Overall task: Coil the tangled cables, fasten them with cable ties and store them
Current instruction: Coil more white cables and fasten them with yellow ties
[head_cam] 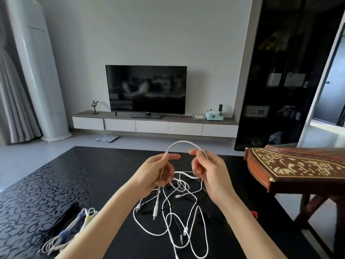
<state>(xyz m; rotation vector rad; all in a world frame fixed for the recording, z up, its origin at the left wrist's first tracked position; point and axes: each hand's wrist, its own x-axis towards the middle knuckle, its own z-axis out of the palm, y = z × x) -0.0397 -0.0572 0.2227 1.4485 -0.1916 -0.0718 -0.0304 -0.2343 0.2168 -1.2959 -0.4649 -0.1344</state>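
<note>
Both hands hold one thin white rubber-sheathed cable above the table. Left hand: thumb and forefinger pinch the cable, with the remaining fingers curled loosely beneath. Right hand: fingers curled round the cable, forefinger tip raised.

Between the hands the cable forms an arch. Its crown points up and toward the far side, and its span runs left to right. From the left hand the free end hangs toward the near edge with its long axis near-vertical. It ends in a white moulded plug, connector pointing down.

From the right hand the cable drops into a loose tangle of white and black cables. The tangle lies on the glossy black table with a scroll pattern, directly below the hands. Which plug belongs to which cable cannot be told.

At the near left lies a bundle of coiled white cables bound with coloured ties, partly hidden by the left forearm. A brown wooden zither with pale inlay stands at the right, just beside the table.
</note>
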